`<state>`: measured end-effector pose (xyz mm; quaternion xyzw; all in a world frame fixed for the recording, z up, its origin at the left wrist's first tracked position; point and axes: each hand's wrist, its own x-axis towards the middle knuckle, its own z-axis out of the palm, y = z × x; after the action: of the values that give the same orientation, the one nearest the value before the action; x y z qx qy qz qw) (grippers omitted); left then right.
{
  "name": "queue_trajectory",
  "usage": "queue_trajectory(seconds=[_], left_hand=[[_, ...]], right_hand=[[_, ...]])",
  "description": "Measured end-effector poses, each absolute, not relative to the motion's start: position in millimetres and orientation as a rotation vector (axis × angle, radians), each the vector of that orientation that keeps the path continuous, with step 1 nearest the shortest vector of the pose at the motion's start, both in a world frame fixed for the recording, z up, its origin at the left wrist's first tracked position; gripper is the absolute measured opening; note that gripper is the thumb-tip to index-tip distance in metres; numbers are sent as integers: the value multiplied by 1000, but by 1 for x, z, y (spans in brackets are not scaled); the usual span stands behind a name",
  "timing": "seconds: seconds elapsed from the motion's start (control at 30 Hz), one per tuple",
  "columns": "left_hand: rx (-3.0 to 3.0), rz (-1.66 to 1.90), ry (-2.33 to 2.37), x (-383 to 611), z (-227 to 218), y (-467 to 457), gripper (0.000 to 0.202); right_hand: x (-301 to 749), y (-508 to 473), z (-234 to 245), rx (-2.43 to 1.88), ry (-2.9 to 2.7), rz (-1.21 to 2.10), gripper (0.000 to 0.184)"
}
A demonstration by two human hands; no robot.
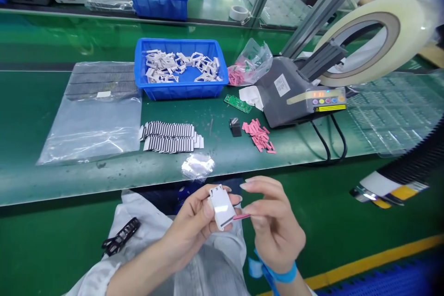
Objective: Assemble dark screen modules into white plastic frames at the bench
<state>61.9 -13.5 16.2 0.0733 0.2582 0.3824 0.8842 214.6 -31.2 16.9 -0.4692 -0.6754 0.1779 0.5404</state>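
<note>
Left hand (194, 217): fingers are clasping one white casing (222, 206) in front of the bench (229, 158). Right hand (277, 224): fingers are pinching one pink strip (242, 216), its end touching the casing. Blue bin (183, 92), on bench: holding white frames (161, 65).

A small white plastic piece (222, 207), flat and roughly rectangular, is held by the left hand (194, 224), above the lap. Its broad glossy face is turned up and lit by a reflection; its upper end is notched and tipped leftward. A thin pink strip (242, 217) is pinched by the right hand (272, 222), its left end brought to the piece's lower right edge; whether it is inserted cannot be told.
</note>
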Motion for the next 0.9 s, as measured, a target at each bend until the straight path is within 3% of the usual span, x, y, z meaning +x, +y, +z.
queue_trajectory(seconds=[0.3, 0.67, 0.9], left_hand=[[148, 798, 475, 62, 16, -18, 26], [104, 802, 465, 60, 17, -18, 25], [141, 815, 439, 60, 16, -21, 26]], right_hand=[[208, -30, 15, -1137, -1530, 517, 14], [206, -32, 10, -1118, -1612, 370, 15], [219, -37, 21, -1162, -1982, -153, 16]])
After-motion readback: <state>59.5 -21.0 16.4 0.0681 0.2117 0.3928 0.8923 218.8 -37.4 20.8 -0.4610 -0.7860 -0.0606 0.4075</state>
